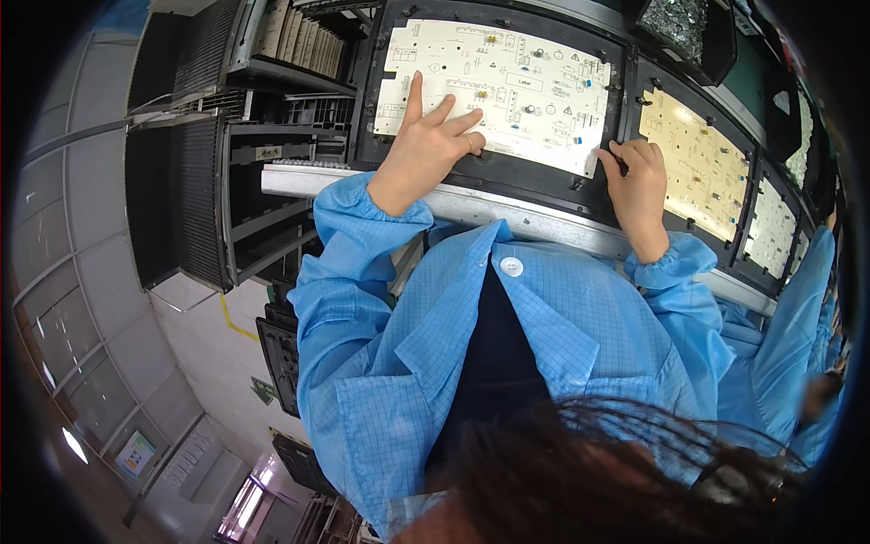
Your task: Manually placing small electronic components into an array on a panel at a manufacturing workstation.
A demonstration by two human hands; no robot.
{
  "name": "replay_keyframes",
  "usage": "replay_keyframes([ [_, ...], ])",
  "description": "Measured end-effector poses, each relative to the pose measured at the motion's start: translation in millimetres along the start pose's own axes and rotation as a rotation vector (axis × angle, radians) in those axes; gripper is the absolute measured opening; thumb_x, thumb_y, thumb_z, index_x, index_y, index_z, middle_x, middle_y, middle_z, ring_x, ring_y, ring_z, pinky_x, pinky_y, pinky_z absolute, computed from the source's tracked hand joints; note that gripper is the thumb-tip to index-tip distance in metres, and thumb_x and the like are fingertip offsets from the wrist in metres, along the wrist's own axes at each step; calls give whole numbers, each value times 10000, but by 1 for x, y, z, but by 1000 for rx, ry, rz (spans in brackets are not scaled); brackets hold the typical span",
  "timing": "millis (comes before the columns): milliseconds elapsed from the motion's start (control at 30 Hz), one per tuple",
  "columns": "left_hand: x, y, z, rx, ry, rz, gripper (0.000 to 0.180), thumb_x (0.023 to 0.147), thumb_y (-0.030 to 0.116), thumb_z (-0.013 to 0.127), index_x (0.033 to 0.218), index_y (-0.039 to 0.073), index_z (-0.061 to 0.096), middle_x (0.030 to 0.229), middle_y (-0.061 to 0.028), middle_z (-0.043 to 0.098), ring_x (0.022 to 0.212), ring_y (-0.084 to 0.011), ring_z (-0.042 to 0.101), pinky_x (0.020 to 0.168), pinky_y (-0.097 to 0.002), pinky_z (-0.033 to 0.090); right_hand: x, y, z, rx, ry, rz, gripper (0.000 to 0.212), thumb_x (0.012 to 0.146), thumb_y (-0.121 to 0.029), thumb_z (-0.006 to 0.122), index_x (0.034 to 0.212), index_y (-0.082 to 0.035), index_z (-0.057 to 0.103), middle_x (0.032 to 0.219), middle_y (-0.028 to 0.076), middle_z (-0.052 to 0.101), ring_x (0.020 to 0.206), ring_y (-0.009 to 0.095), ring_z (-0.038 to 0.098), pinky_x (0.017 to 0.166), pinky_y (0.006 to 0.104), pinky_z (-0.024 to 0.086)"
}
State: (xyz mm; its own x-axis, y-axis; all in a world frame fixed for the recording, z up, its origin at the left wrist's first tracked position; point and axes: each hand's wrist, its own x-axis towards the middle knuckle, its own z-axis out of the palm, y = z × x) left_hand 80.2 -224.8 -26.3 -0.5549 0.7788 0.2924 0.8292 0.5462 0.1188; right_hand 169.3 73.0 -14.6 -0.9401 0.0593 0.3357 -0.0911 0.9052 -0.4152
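A white printed circuit board (530,86), dotted with small components, lies in a black carrier frame (517,172) in front of me. My left hand (426,145) rests over the board's lower left part. Its index, middle and ring fingers are stretched and spread on the surface, and the hand grips nothing. At the board's lower right corner, my right hand (637,177) is closed in a pinch, thumb and forefinger against the edge beside a small black clip. What lies between those fingertips is too small to make out.
A metal rail (562,222) runs along the near side of the carrier. To the right, a yellowish board (693,163) sits in another carrier. Black racks (258,172) stand at the left, one holding several upright boards (299,41). A co-worker's blue sleeve (797,299) shows far right.
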Motion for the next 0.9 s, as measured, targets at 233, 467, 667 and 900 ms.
replay_keyframes([
  [233, -2, -2, -7, -42, -3, -77, 110, 806, 166, 666, 902, 184, 717, 1169, -7, 678, 1165, -312, 589, 1122, -656, 184, 2, -3, 4, 144, 0, -90, 116, 784, 15, 699, 900, 10, 698, 834, 105, 619, 808, 270, 567, 717, 345, 466],
  [467, -54, -57, -43, -311, 273, -400, 230, 805, 48, 691, 1034, 66, 702, 1044, -90, 644, 1062, -292, 529, 945, -397, 445, -10, -31, -14, 197, -327, -328, 227, 761, -46, 710, 960, -2, 610, 822, 156, 566, 798, 327, 547, 689, 389, 451],
  [667, -82, -68, -41, -303, 134, -368, 206, 769, 99, 728, 974, 82, 731, 1140, -30, 627, 1189, -273, 456, 991, -392, 429, -24, -25, 19, 15, -170, -179, 98, 913, -82, 612, 865, -32, 542, 734, 167, 587, 660, 357, 581, 580, 431, 449],
  [900, -62, -79, -51, -140, 64, -155, 122, 749, 33, 701, 865, 54, 736, 1137, -40, 646, 1227, -250, 494, 1023, -367, 460, -9, -47, 12, -55, -128, 4, 132, 923, -152, 627, 970, -46, 564, 637, 127, 564, 594, 317, 572, 559, 397, 452],
])
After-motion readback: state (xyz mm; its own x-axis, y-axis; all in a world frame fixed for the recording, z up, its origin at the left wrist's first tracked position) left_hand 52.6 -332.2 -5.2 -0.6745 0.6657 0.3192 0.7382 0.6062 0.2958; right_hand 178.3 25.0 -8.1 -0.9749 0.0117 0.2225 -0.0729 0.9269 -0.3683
